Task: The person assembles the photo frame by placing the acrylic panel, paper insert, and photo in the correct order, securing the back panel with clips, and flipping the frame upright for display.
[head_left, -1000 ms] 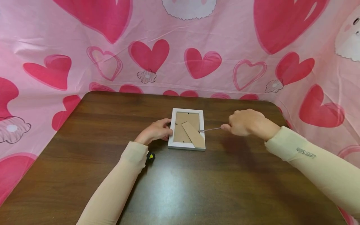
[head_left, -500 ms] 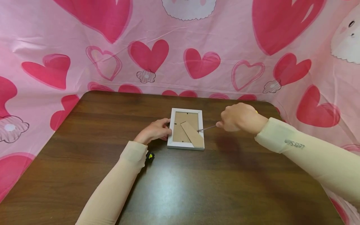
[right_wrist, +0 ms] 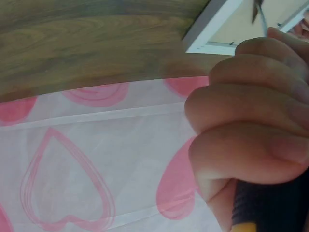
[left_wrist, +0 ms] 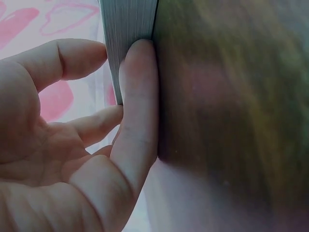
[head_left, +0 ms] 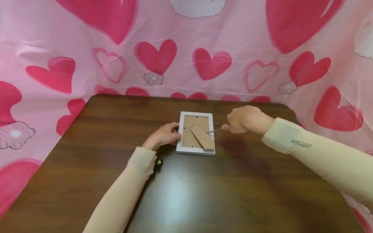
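A white picture frame (head_left: 196,150) lies face down on the table, its brown backing board (head_left: 201,120) held by small dark tabs. The board's stand leg (head_left: 203,138) slants across it to the lower right corner. My left hand (head_left: 164,135) holds the frame's left side, with fingertips against the edge (left_wrist: 130,21) in the left wrist view. My right hand (head_left: 244,119) grips a screwdriver by its black and yellow handle (right_wrist: 270,205). The slim metal shaft (head_left: 215,130) reaches over the frame's right side, its tip at the leg's edge near the inner rim.
The dark wooden table (head_left: 163,200) extends around the frame. A pink cloth (head_left: 180,64) printed with hearts hangs behind the table and at both sides. A small black and yellow item (head_left: 158,162) sits at my left wrist.
My right hand has moved left, closer to the frame, and the shaft's tip now sits slightly farther in. The stand leg's lower end looks a little raised. My left hand stays on the frame.
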The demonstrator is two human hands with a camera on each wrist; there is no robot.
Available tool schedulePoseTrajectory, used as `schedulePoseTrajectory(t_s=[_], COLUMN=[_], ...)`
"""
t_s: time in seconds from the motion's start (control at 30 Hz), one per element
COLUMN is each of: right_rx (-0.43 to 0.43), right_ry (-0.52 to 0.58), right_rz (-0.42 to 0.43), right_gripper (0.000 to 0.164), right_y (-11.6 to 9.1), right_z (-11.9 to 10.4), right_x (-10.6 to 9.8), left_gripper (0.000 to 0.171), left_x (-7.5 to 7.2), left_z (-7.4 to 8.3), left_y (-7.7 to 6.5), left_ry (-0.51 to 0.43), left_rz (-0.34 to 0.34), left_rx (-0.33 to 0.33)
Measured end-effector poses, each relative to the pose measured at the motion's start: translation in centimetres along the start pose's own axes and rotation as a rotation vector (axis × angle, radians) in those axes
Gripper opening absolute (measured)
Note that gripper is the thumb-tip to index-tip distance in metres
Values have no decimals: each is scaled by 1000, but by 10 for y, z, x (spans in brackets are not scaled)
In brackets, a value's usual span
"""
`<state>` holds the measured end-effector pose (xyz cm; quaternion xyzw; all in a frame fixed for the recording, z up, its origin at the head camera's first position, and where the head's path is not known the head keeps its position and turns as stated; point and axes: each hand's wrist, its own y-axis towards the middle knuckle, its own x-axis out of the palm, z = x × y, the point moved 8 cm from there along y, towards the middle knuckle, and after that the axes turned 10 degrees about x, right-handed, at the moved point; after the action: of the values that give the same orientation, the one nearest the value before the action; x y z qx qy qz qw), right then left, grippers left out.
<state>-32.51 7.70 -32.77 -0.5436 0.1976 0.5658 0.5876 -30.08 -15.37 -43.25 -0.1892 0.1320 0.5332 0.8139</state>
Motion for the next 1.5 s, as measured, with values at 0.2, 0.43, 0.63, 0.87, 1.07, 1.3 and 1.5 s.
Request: schedulePoseTrajectory(t_s=[0.2, 0.43, 0.63, 0.87, 1.07, 1.3, 1.5], right_rx=[28, -3, -10, 27, 21, 62, 84], right_ry=[9, 31, 26, 12, -19, -73, -139], right_rz=[-16, -31, -29, -60, -65, -109, -130], right_gripper=[45, 47, 46, 48, 47, 37, 34], right_y=[-8, -13, -11, -10, -9, -4, 1], right_z=[13, 20, 16, 19, 11, -1, -6], right_x=[-4, 2, 10, 14, 6, -12, -21], left_gripper=[64, 65, 66, 64, 64, 64, 64], left_x=[0, 2, 4, 6, 4, 1, 3], left_z=[0, -4, -8, -4, -2, -1, -1], left_y=[-1, -1, 0, 3, 4, 4, 5], left_ry=[-18, -58, -82, -42, -25, -27, -32], left_rz=[15, 10, 11, 3, -2, 1, 2], left_rx=[-10, -28, -44, -30, -29, -27, -23])
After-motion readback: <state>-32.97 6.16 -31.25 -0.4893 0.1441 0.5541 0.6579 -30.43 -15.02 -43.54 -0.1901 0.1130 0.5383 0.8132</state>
